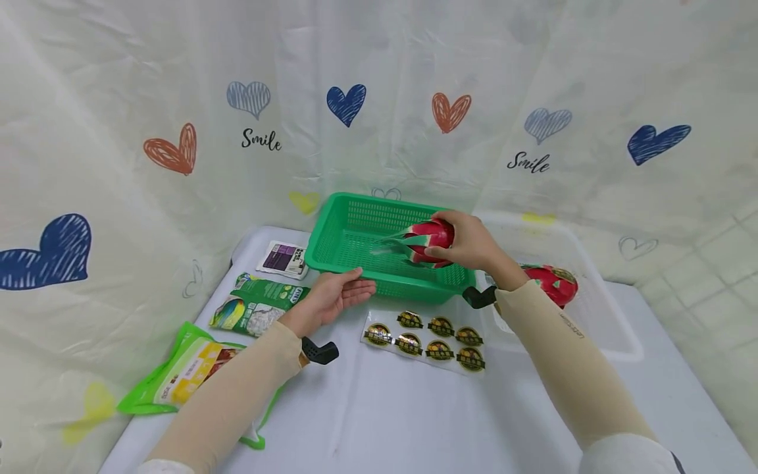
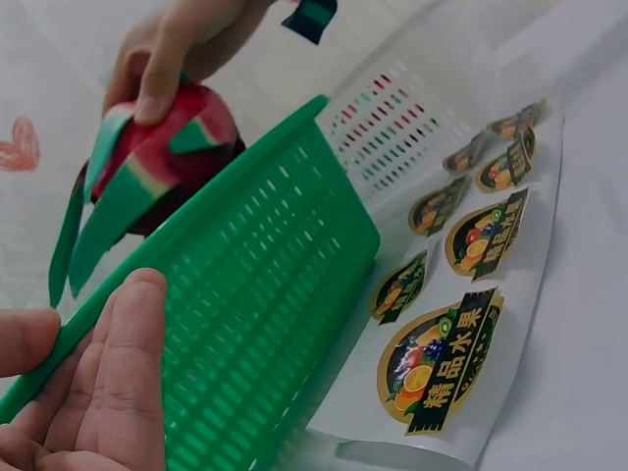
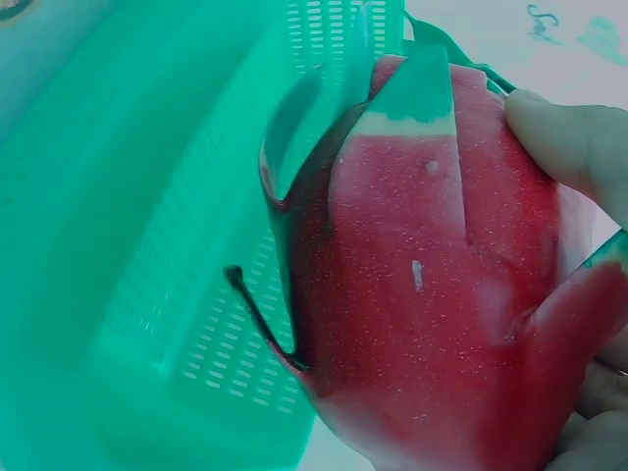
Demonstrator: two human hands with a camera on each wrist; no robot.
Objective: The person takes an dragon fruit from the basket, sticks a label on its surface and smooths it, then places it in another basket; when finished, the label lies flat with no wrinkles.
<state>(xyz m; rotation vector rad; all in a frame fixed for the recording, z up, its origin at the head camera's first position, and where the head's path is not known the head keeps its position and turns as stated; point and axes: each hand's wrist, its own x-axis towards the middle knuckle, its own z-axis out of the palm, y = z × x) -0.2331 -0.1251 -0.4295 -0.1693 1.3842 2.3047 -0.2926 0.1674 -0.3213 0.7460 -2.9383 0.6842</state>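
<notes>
"What is worn on the forearms?"

"Both are covered by smooth, close-fitting beige sleeves: the left sleeve [image 1: 222, 398] and the right sleeve [image 1: 568, 362] are matched in colour."

"Is any marking carried?"

"On the right sleeve, small dark lettering [image 1: 572, 326] is printed lengthwise; it is too small to be read with certainty."

"And at the wrists?"

"An angular, bent black piece is worn at each: the left piece [image 1: 320, 351] and the right piece [image 1: 478, 297]. The left hand [image 1: 334, 299] and right hand [image 1: 470, 245] are bare."

"What is seen at the near edge?"

"White cloth [image 1: 628, 454] is worn there at both arms, marked by a dark line at the far right."
</notes>
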